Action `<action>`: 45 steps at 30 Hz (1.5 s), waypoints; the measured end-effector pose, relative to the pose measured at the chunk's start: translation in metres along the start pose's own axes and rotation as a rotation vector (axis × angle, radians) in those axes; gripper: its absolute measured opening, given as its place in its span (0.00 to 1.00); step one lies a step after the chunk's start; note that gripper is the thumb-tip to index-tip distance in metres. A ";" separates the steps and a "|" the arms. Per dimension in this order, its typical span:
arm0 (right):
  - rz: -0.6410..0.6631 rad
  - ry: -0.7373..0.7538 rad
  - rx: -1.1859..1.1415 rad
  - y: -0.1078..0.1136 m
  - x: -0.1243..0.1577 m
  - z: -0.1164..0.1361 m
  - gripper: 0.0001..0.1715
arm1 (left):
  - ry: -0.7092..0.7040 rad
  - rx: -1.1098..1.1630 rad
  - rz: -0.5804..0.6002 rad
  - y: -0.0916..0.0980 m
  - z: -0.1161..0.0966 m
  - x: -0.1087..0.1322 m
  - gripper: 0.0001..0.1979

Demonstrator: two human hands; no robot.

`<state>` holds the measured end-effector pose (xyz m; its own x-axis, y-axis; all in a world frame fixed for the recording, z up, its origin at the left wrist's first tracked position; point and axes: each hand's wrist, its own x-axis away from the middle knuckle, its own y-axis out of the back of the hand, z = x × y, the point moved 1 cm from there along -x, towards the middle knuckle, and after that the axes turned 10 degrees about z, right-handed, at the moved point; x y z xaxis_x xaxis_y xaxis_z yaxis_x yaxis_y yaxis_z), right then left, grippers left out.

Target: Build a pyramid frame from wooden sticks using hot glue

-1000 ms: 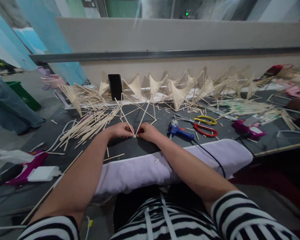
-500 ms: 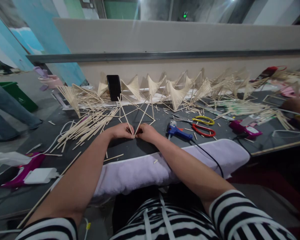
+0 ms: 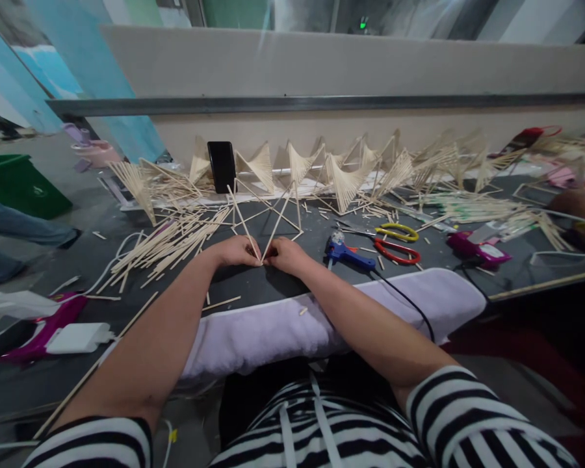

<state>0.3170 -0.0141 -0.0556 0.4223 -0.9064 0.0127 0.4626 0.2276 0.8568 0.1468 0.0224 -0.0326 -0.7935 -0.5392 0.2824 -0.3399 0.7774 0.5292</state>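
A frame of thin wooden sticks (image 3: 279, 221) stands on the dark table right in front of me. Two of its sticks meet in a V at the near corner. My left hand (image 3: 238, 250) pinches that corner from the left, fingers closed on the stick. From the right, my right hand (image 3: 285, 255) grips the other stick close to the same joint. The fingertips of both hands almost touch, and the joint shows between them. To the right of the hands lie a blue glue gun (image 3: 348, 252) and scissors (image 3: 397, 250) with red and yellow handles.
Loose sticks (image 3: 175, 244) are heaped at left. Behind stand several finished stick models (image 3: 344, 182) and a black phone (image 3: 221, 167). A lilac padded cloth (image 3: 273, 338) covers the near edge. Magenta power strips (image 3: 478, 250) and cords lie either side. Another person's hand (image 3: 578, 211) is at far right.
My hands keep the same hold on the stick corner, with hardly any movement. The camera view has shifted slightly, and the legs at the far left have moved a little left.
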 end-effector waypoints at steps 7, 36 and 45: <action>-0.008 -0.002 0.004 0.000 0.000 0.001 0.10 | -0.006 0.034 0.017 0.000 0.000 0.001 0.11; 0.021 0.035 -0.187 0.000 -0.001 -0.004 0.08 | -0.011 0.183 -0.042 -0.003 0.004 0.012 0.15; 0.004 -0.005 -0.051 0.000 0.000 0.000 0.09 | 0.009 0.165 -0.042 -0.003 0.008 0.007 0.13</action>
<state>0.3166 -0.0142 -0.0555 0.4207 -0.9070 0.0187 0.5002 0.2491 0.8293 0.1381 0.0186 -0.0390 -0.7725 -0.5748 0.2700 -0.4516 0.7961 0.4028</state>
